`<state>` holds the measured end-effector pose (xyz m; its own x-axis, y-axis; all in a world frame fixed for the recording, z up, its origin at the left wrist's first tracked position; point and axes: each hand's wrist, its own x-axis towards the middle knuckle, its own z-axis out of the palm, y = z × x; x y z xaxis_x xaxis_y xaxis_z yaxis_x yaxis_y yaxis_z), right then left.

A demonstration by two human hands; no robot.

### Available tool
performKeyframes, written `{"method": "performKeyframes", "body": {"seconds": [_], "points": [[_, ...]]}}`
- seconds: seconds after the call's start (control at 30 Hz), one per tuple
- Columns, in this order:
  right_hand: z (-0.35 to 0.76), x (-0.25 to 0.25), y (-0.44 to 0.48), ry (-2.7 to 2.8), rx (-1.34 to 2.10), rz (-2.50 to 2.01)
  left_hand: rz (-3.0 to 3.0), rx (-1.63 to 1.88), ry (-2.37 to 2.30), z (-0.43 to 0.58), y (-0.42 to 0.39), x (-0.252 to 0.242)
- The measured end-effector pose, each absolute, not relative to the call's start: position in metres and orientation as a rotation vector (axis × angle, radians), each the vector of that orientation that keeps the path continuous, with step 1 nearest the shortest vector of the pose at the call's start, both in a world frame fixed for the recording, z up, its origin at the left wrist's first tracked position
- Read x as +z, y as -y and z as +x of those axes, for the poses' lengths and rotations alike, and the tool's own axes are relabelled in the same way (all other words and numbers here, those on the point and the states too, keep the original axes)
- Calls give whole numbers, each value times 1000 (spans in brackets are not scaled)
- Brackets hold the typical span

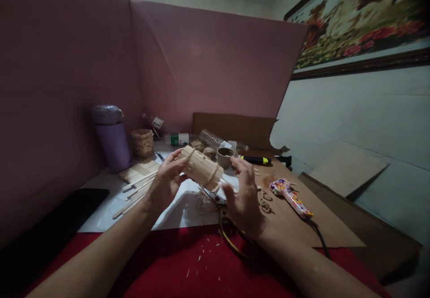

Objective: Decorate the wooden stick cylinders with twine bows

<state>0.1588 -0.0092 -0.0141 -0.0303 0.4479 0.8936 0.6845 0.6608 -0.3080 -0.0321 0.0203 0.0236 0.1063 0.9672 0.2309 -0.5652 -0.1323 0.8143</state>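
My left hand point(168, 179) grips one end of a small barrel made of wooden sticks point(202, 168), bound with twine and held tilted above the table. My right hand point(244, 195) hovers by the barrel's other end, fingers spread and slightly curled, holding nothing I can make out. Under the hands lie gold-handled scissors point(224, 226) and loose twine scraps point(265, 201) on a white sheet point(178, 213).
A purple flask point(111, 137), a small woven basket point(142, 143), loose wooden sticks point(137, 181), a paper cup point(225, 156), a plastic bottle point(211, 137), a yellow-black cutter point(255, 159) and a patterned glue gun point(291, 196) on brown cardboard point(316, 226). A dark phone point(77, 204) lies left. Pink walls stand behind.
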Motion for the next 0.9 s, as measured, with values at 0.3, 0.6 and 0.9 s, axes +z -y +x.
{"method": "performKeyframes", "body": {"seconds": [0.3,0.6,0.9], "points": [[193,17,-11,992,84,-914,913,1295,-396,-47,-25,25],[178,7,-1,1345,377,-922,932,1211,-403,-53,-29,21],[176,8,4,1545,596,-939,873,1292,-464,-50,-33,23]]}}
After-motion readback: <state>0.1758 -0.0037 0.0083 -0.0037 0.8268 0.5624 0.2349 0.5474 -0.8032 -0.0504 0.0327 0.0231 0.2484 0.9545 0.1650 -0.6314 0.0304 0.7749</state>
